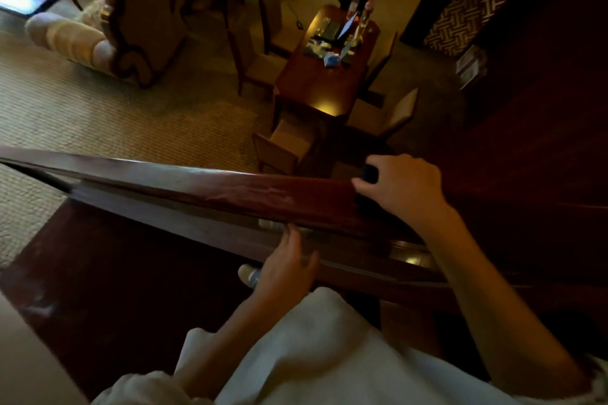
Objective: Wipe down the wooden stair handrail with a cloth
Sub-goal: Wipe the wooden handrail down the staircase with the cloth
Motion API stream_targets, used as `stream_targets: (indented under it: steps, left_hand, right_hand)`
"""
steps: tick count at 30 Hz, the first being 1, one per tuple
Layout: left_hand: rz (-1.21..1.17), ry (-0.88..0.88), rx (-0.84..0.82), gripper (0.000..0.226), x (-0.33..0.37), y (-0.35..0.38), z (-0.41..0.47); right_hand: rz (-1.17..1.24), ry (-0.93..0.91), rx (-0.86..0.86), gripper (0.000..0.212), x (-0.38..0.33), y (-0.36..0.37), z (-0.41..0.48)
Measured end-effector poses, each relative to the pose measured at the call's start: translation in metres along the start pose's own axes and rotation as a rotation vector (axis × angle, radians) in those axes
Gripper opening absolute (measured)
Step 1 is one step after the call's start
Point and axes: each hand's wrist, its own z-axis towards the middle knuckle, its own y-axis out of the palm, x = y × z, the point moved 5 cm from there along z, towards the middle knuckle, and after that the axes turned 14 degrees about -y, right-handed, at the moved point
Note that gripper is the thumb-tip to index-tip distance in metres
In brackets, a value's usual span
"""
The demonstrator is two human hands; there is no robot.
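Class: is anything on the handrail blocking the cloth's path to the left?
Nothing visible. The right hand holds the dark cloth on the handrail, and its top is bare leftward. The left hand sits lower.

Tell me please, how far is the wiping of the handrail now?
Done, it seems: pale smeared streaks on the handrail beside the right hand suggest that this patch is already wiped. In hand: the right hand grips a dark cloth on top of the rail, and the left hand is open below it. Left: the long stretch toward the far end shows no streaks.
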Motion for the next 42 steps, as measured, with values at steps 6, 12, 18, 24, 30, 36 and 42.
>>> stream_targets:
  steps: [6,12,18,24,30,36,42]
  left_hand:
    - [-0.002,0.196,0.426,0.047,0.014,-0.063,-0.019]
    - [-0.158,0.635,0.220,0.053,0.104,-0.048,-0.001]
    - [-0.258,0.798,0.147,0.062,0.152,0.011,-0.023]
    - [-0.013,1.144,0.341,0.051,0.200,0.084,-0.089]
    - [0.092,1.226,0.519,0.076,0.125,0.066,-0.037]
    - [0.004,1.305,0.521,0.068,0.179,0.092,-0.075]
    - [0.097,1.376,0.554,0.060,0.166,0.091,-0.064]
  right_hand:
    - [-0.041,-0.077,0.025,0.057,-0.043,0.015,0.019]
    - [0.077,-0.210,0.165,0.063,-0.012,0.002,-0.041]
    - [-0.133,0.097,0.303,0.070,0.100,-0.032,-0.156]
    - [-0.395,0.235,1.207,0.036,0.127,-0.033,-0.197]
    - [-0.368,0.061,1.375,0.036,0.126,-0.026,-0.200]
    - [-0.394,0.043,1.458,0.040,0.126,-0.025,-0.201]
    - [-0.411,0.018,1.458,0.041,0.130,-0.023,-0.205]
